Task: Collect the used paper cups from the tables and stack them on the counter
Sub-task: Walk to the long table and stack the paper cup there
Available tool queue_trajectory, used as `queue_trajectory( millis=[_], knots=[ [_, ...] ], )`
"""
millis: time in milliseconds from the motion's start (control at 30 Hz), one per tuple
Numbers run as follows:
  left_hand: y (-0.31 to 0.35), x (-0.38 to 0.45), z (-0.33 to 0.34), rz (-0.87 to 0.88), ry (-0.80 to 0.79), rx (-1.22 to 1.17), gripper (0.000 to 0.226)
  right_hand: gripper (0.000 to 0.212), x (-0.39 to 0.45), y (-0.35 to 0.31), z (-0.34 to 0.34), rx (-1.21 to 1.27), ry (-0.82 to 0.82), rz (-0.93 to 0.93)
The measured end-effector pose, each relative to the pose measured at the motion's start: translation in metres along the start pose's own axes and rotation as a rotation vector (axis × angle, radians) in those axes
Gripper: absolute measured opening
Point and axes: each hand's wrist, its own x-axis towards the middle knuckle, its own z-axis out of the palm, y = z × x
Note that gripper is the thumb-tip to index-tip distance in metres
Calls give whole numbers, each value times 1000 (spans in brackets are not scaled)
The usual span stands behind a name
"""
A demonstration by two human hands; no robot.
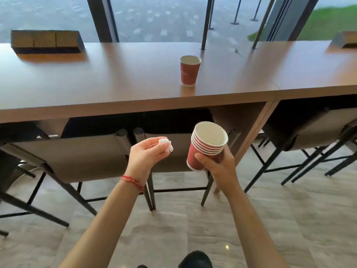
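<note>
Mid-collection, I am gripping a nested stack of red paper cups in my right hand, pinching a crumpled tissue in my left hand, and, I judge, reaching next for the lone red paper cup standing upright on the tabletop ahead.

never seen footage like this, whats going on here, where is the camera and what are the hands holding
There is no machine here. The one picture comes from a wide-angle camera worn on a person's head, looking forward and down, so the two arms you see are that person's own.

The right hand grips a stack of red paper cups, nested one inside another and tilted. The left hand pinches a small crumpled white tissue.

Ahead is a long wooden table by a window. One more red cup stands upright on it, apart from both hands. Wooden boxes sit at its far corners. Chairs are tucked under the table.
</note>
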Motion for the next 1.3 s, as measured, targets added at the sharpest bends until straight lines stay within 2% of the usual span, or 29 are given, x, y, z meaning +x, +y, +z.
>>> queue_trajectory(
  millis=[100, 200, 267, 400, 667, 767, 900, 1000, 1200, 1300],
  knots=[
    [14, 42, 11, 29, 18, -23, 11, 64, 46, -8, -3, -5, -11, -22],
    [30, 82, 25, 84, 11, -73, 6, 76, 97, -18, -10, 3, -17, -75],
    [40, 106, 34, 110, 14, -111, 12, 79, 130, -30, -14, 23, -23, -96],
    [56, 149, 50, 124, 59, -132, 29, 68, 192, -56, -21, 51, -67, -161],
    [62, 206, 62, 132, 129, -158, 14, 58, 289, -91, -18, 62, -111, -253],
    [62, 220, 60, 127, 131, -150, 14, 60, 308, -100, -10, 70, -111, -265],
    [62, 232, 56, 107, 122, -155, 13, 51, 328, -108, -3, 85, -103, -274],
    [63, 239, 53, 94, 125, -154, 12, 57, 340, -108, 4, 44, -94, -276],
    [62, 247, 47, 65, 119, -144, 11, 73, 343, -74, 16, -147, -135, -187],
    [63, 250, 46, 58, 113, -140, 13, 66, 337, -57, 15, -171, -126, -147]
  ],
)
